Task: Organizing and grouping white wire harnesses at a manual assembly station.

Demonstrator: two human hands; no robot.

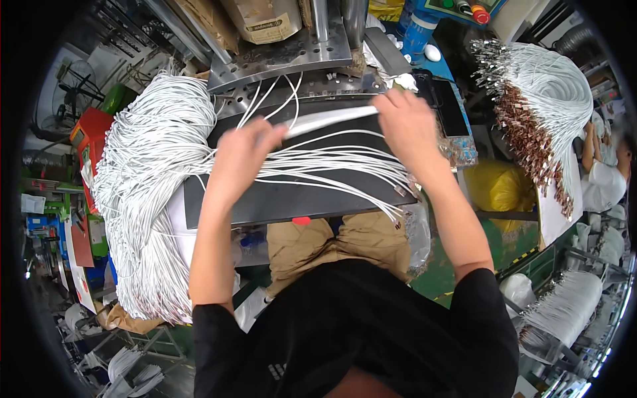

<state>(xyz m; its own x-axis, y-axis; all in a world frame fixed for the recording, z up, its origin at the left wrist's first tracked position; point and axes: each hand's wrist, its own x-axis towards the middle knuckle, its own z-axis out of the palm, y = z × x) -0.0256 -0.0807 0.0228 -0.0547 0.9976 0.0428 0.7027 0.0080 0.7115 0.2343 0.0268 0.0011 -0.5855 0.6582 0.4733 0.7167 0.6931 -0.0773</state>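
Note:
Between my two hands stretches a band of white cables point(328, 120), blurred by motion. My left hand point(244, 158) is closed around its left end, and my right hand point(406, 125) grips the right end. Just below the hands, loose white cables point(325, 161) fan out to the right across a black work plate point(272, 209), with small metal ends near the right edge. Several thin white cables point(292, 99) run up from behind the band to the metal press point(279, 66). The exact number of cables in my grip cannot be made out.
A large heap of white cables point(149, 159) hangs at the left. On the right lies another coiled bundle point(554, 79) with brown ends. A dark phone-like slab point(450, 109), a blue bottle point(418, 34) and a yellow bag point(499, 189) are also there. A person point(600, 176) sits far right.

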